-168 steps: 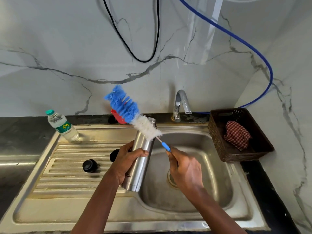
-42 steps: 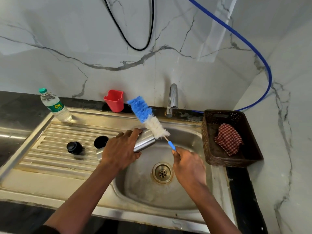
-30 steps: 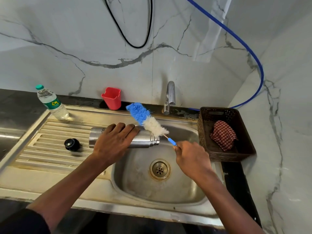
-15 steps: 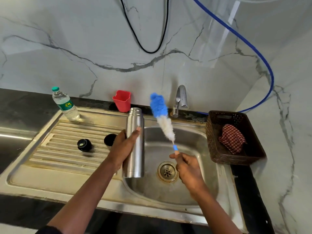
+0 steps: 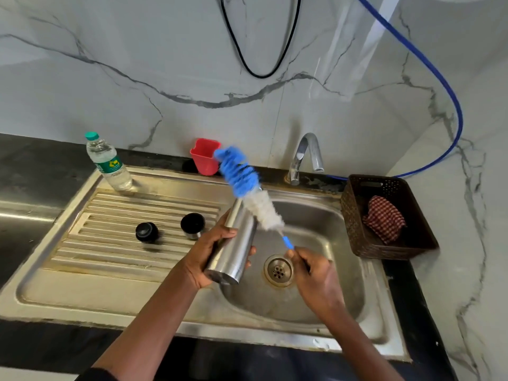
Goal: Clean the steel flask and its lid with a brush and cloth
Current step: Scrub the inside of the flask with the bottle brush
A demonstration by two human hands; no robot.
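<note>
My left hand (image 5: 209, 254) grips the steel flask (image 5: 233, 243) around its body, tilted with its base toward me over the sink's left edge. My right hand (image 5: 313, 273) pinches the blue handle end of the bottle brush (image 5: 247, 188). The brush's white and blue bristles lie across the flask's mouth and upper side, blurred by motion. The black lid (image 5: 147, 231) and a steel-rimmed cap (image 5: 193, 225) stand on the ribbed drainboard (image 5: 110, 229). A red checked cloth (image 5: 383, 218) lies in the brown basket (image 5: 357, 237).
The sink basin (image 5: 316, 303) with its drain (image 5: 278, 270) is below my hands. A tap (image 5: 305, 155) rises behind it. A plastic water bottle (image 5: 108, 163) and a red cup (image 5: 205, 155) stand at the back. A black counter surrounds the sink.
The flask has tipped from upright to a slant with its base toward me. The brush has swung left, and its bristles now lie against the flask's top.
</note>
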